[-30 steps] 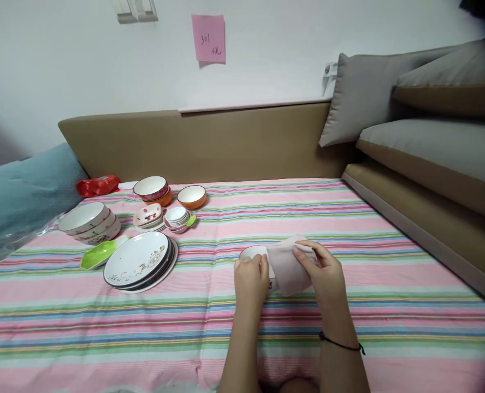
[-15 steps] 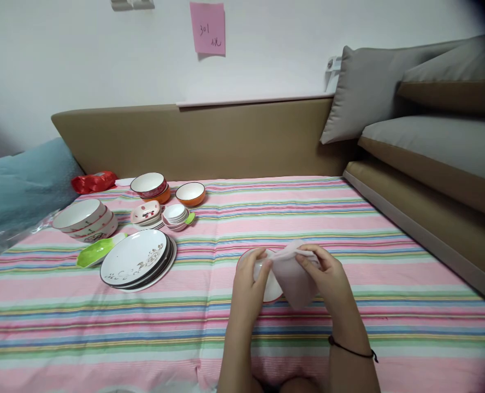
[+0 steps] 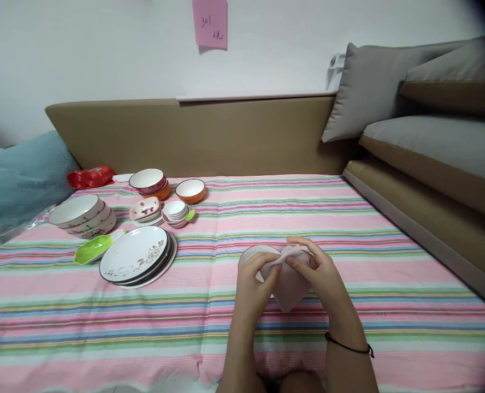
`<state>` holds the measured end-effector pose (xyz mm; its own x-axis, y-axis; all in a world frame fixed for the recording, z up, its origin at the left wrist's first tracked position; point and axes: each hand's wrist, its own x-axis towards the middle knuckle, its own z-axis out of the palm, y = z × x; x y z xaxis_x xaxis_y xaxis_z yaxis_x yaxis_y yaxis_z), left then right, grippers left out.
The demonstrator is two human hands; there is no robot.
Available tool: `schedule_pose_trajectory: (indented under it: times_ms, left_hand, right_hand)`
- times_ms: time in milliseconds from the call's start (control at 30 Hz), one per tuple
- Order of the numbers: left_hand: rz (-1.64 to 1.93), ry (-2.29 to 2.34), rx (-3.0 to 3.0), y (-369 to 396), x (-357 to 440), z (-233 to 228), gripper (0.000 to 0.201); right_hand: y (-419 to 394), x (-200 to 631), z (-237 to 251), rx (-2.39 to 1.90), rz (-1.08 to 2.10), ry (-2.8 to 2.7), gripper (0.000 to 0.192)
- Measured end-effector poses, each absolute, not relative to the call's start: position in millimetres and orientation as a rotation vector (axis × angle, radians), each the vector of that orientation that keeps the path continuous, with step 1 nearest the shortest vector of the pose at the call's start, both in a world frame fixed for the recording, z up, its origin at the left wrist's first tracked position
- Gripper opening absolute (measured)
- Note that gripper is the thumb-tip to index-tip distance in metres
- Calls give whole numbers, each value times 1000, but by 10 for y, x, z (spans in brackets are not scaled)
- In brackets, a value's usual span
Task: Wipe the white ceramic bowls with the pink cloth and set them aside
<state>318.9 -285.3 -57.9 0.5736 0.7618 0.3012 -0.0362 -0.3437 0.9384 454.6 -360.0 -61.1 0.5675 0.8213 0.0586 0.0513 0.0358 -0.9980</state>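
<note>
small bowl (image 3: 254, 255), pink cloth (image 3: 288, 284), between both hands (image 3: 285, 275)

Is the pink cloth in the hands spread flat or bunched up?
Bunched up. The pink cloth is gathered between the left hand and right hand, draped over the white bowl, hanging to a point.

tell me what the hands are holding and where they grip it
Left hand and right hand both pinch the pale pink cloth at its top edge, over a small white bowl.
</note>
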Motion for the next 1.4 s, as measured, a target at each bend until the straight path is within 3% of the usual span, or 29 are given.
schedule_pose_trajectory:
  times_ms: [100, 233, 433, 600, 733, 800, 900, 1167, 1267, 1400]
  left_hand:
    - [981, 607, 1480, -2865, 3193, -598, 27]
    - [967, 602, 1268, -2859, 3227, -619, 47]
    - [995, 697, 1433, -2809, 3214, -631, 39]
    - [713, 619, 2029, -2690, 2992, -727, 18]
    - [506, 592, 2171, -2674, 2870, -836, 34]
    - [524, 642, 2160, -2691, 2854, -849, 30]
    - [582, 664, 2117, -2698, 2865, -795, 8]
    - [766, 872, 1756, -2727, 3023, -723, 25]
    - [856, 868, 1568, -2754, 3102, -778, 30]
    - [897, 909, 1399, -2752, 3171, -801, 28]
  right_hand:
    - [-3612, 4521, -594, -1383, 931, -755, 58]
    - [-3613, 4485, -571, -1351, 957, -771, 41]
    - [-3648, 4499, -591, -1332, 1101, -611, 42]
    - [-3714, 4695, -719, -1316, 702, -86, 52]
    - [-3732, 4801, -810, -1360, 469, 67, 51]
    - [-3732, 4806, -813, -1384, 426, 47, 49]
    - [-3745, 4774, -748, -1372, 446, 9, 49]
    - [-3612, 4521, -564, -1449, 725, -372, 46]
    - [-3446, 4458, -666, -1715, 467, -712, 36]
    - [-3296, 4390, -762, -1825, -88, -803, 40]
